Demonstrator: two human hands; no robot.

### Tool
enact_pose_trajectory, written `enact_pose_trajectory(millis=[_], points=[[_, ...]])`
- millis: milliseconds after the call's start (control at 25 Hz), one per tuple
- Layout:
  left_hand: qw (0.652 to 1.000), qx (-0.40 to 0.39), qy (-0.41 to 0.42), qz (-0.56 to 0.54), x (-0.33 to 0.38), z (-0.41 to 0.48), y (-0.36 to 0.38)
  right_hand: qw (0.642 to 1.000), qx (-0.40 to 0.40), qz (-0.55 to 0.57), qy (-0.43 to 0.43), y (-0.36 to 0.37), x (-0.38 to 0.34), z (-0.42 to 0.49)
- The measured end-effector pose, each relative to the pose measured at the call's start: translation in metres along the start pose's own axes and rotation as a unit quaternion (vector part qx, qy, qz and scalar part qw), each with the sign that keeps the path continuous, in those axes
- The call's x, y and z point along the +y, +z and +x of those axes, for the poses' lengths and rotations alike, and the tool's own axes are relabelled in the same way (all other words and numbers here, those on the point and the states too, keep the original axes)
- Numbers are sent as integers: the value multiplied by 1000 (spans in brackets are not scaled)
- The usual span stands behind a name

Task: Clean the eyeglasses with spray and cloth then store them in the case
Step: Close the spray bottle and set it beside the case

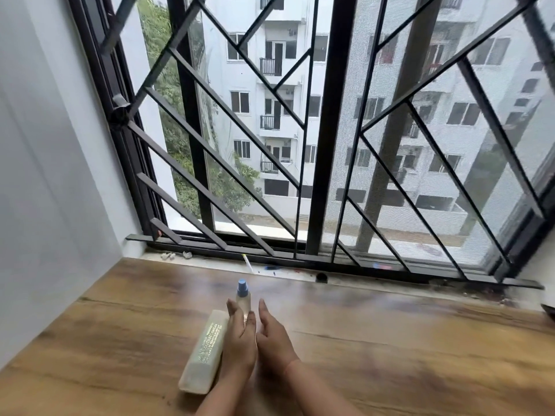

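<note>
A small clear spray bottle (pixel 242 297) with a blue cap stands on the wooden table (pixel 390 349), its base hidden behind my left hand (pixel 238 340). That hand reaches forward with straight fingers, its fingertips just left of the bottle. My right hand (pixel 273 337) lies beside it, fingers straight, just right of the bottle. A pale, long eyeglass case (pixel 204 352) with printed lettering lies shut on the table, touching the left side of my left hand. No eyeglasses or cloth are in view.
A barred window (pixel 315 130) with dark frame rises behind the table. A pen (pixel 248 262) and small bits lie along the sill. A white wall (pixel 45 175) closes the left side. A dark object (pixel 549 309) pokes in at the right edge.
</note>
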State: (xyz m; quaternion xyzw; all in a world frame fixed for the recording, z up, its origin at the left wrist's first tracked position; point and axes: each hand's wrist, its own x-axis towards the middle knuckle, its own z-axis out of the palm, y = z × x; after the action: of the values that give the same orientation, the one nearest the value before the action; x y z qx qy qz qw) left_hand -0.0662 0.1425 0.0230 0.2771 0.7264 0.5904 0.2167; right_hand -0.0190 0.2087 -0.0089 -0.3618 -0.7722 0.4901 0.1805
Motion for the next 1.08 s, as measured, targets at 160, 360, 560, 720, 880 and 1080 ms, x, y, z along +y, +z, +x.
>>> enact_pose_trajectory(millis=[160, 360, 560, 720, 880, 1080], points=[[987, -18, 93, 132, -19, -22, 10, 968, 84, -207, -114, -9, 26, -18], [901, -52, 215, 373, -46, -36, 19, 926, 93, -359, -67, -42, 49, -63], [889, 54, 179, 418, -42, -48, -18, 887, 238, -387, -81, -75, 78, -108], [911, 56, 36, 407, -46, -46, -53, 879, 287, -368, -98, -92, 100, -149], [906, 86, 64, 410, -61, -50, -64, 873, 292, -383, -81, -93, 104, -174], [934, 87, 61, 342, -60, -59, -70, 859, 290, -415, -79, -91, 98, -181]])
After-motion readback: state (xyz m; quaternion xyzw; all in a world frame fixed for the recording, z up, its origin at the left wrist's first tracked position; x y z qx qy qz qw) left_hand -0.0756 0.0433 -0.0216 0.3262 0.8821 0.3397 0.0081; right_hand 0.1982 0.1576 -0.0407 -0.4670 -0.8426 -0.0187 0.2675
